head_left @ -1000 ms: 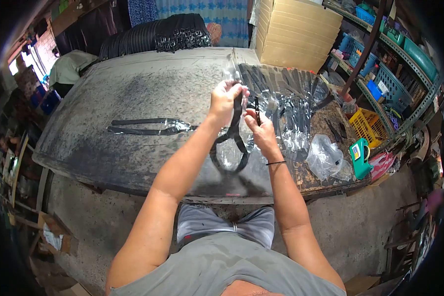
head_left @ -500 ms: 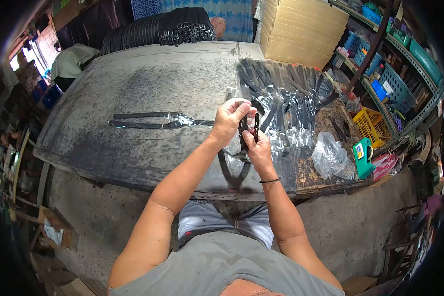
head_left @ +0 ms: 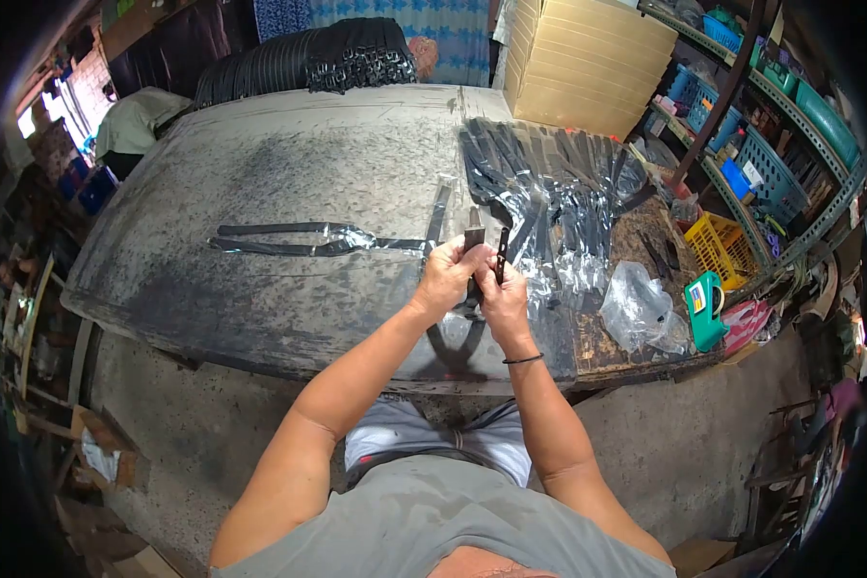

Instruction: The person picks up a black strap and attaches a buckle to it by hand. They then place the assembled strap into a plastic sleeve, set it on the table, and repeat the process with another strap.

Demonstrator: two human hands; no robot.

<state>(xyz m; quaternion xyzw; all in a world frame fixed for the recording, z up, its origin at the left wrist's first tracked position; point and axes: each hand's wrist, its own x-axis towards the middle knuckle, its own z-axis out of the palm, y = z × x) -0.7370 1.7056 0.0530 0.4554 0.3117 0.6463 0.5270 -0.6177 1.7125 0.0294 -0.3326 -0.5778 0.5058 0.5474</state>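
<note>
Over the front of the table, my left hand is closed on a dark strap whose end sticks up above the fingers. My right hand touches it on the right, its fingers closed round the same bundle, with a slim black piece standing up from it. Left of my hands lies a long black strap with clear plastic round part of it. To the right, many dark straps in clear wrapping lie side by side.
A clear plastic bag and a green tape dispenser are at the right edge. Behind stand cardboard sheets and a pile of black straps. Shelves with baskets line the right.
My left hand has come down beside my right hand and closed on the strap. The strap's end now points up above the fingers.
</note>
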